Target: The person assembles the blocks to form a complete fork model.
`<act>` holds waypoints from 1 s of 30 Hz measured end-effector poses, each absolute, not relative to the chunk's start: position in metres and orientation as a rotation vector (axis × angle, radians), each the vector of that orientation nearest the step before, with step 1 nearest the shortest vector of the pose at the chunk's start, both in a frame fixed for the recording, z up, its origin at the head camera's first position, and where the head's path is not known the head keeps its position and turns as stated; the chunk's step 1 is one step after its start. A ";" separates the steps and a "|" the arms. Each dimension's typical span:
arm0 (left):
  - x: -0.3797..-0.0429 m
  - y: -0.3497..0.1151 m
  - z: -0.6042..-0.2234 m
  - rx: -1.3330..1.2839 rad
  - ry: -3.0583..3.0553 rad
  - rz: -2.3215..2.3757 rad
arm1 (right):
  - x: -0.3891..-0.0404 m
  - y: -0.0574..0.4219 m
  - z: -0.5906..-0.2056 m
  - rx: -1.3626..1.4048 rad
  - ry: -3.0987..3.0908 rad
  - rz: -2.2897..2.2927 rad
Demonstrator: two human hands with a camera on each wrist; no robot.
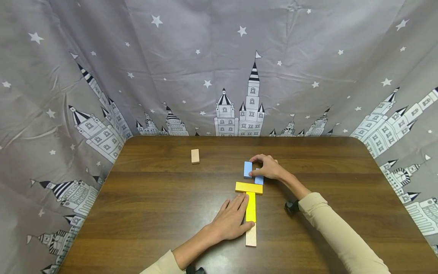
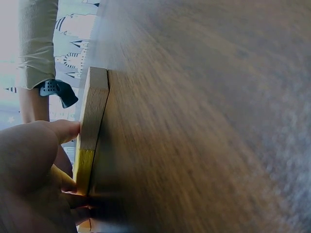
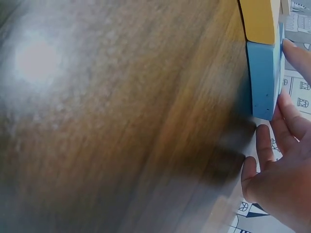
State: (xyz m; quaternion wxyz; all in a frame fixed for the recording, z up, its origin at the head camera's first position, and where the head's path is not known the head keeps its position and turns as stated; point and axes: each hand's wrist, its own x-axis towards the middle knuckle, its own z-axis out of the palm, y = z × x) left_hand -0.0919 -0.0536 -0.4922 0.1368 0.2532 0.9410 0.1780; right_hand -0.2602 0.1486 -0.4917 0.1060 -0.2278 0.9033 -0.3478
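Flat on the table, a bright yellow block (image 1: 251, 209) and a plain wooden block (image 1: 251, 238) lie end to end beneath a crosswise golden-yellow block (image 1: 243, 187). My left hand (image 1: 227, 222) rests along their left side, fingers extended by the yellow block and thumb on the wooden block (image 2: 95, 97). Beyond the crosswise block, my right hand (image 1: 269, 168) pinches a light blue block (image 1: 247, 170) between thumb and forefinger at its ends. A second blue block (image 1: 259, 179) lies under that hand, partly covered, its end against the golden-yellow block (image 3: 258, 22) in the right wrist view.
One more plain wooden block (image 1: 195, 155) lies apart at the back left of the brown table (image 1: 154, 213). A grey curtain (image 1: 191, 68) with castles and stars hangs behind the table's far edge. A dark wrist strap (image 1: 291, 206) hangs below the right sleeve.
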 end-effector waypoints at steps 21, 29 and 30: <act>-0.091 -0.053 -0.492 0.737 2.731 0.504 | -0.254 0.150 -0.490 -0.660 2.644 -0.966; -0.091 -0.053 -0.492 0.737 2.729 0.497 | -0.253 0.150 -0.489 -0.674 2.649 -0.930; -0.091 -0.053 -0.491 0.736 2.728 0.496 | -0.252 0.150 -0.489 -0.677 2.650 -0.926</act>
